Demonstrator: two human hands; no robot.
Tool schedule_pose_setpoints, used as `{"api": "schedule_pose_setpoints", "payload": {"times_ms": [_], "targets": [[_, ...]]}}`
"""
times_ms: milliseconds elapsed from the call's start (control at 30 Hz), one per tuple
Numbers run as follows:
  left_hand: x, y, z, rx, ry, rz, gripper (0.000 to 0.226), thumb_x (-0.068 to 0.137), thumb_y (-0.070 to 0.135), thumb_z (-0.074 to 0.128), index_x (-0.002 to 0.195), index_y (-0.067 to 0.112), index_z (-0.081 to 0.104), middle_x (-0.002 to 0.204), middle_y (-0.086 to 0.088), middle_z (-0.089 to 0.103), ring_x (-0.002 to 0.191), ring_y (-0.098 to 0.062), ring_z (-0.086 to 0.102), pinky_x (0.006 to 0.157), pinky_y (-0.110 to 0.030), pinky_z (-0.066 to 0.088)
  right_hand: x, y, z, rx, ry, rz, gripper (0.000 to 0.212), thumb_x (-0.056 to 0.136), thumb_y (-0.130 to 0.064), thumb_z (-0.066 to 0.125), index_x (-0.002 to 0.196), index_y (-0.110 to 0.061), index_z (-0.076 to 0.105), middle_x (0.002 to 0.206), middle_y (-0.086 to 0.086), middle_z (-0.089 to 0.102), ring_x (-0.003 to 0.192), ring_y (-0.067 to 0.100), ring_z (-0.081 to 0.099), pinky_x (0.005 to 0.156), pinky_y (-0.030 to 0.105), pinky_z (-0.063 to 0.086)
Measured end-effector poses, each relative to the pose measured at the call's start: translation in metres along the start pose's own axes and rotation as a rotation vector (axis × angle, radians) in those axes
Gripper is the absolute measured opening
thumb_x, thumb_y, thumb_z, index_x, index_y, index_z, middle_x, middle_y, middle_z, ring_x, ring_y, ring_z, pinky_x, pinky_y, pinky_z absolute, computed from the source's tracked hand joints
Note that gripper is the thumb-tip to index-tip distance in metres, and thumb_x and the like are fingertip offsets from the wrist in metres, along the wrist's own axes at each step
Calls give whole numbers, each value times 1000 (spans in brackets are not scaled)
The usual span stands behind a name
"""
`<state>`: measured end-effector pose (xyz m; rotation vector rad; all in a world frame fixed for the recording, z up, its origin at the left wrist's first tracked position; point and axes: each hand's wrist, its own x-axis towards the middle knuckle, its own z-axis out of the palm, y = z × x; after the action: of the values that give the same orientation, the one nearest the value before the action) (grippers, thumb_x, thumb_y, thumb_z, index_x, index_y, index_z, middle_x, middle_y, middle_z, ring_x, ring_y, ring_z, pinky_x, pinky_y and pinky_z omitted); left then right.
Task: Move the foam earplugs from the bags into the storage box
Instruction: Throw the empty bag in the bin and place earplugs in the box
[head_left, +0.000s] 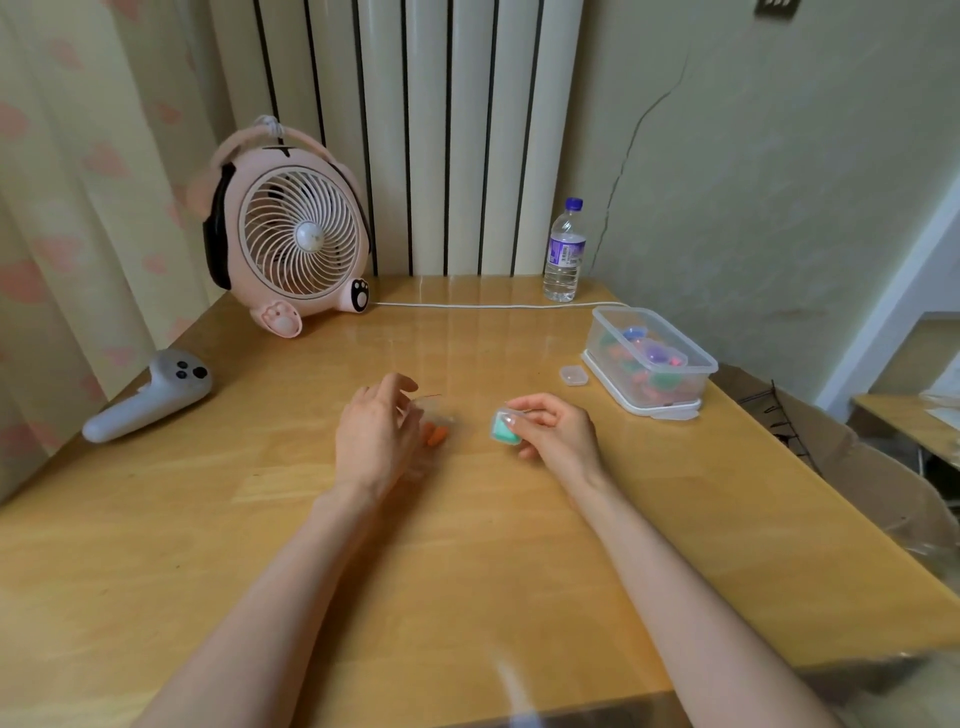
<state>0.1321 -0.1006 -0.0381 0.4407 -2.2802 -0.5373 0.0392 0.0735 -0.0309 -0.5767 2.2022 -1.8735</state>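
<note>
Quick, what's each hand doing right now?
Left hand: over the bag of orange earplugs; grip cannot be told.
Right hand: holding a small teal case.

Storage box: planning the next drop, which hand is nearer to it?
Right. The right hand, holding a small green case, sits left of the storage box, apart from it; the left hand is farther off, by the orange earplugs.

One fan (304, 236), one bottle (565, 252), one box (649, 358), two hands (376, 431) (556, 428)
</note>
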Motion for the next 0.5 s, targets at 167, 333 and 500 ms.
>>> {"api": "schedule_pose_setpoints", "payload": {"times_ms": [167, 333, 500], "targets": [[11, 38, -8, -207, -38, 33, 14, 83, 8, 58, 94, 17, 59, 78, 4, 70, 77, -18, 65, 68, -34, 53, 18, -17, -38, 147, 249, 49, 20, 83, 5, 63, 100, -4, 58, 87, 12, 60, 62, 20, 60, 51, 21, 54], [13, 72, -10, -459, -261, -29, 18, 82, -3, 58, 90, 13, 59, 74, 2, 72, 67, -8, 69, 58, -15, 49, 60, -37, -103, -81, 618, -5, 20, 78, -9, 69, 95, -18, 60, 99, 8, 65, 78, 23, 62, 79, 40, 54], [8, 93, 0, -589, -352, -74, 19, 81, -6, 64, 92, 9, 61, 69, 4, 70, 61, -3, 65, 58, -17, 51, 104, -40, -149, -273, 498, 112, 41, 77, -16, 71, 116, -11, 61, 116, 12, 64, 93, 33, 66, 84, 48, 54]]}}
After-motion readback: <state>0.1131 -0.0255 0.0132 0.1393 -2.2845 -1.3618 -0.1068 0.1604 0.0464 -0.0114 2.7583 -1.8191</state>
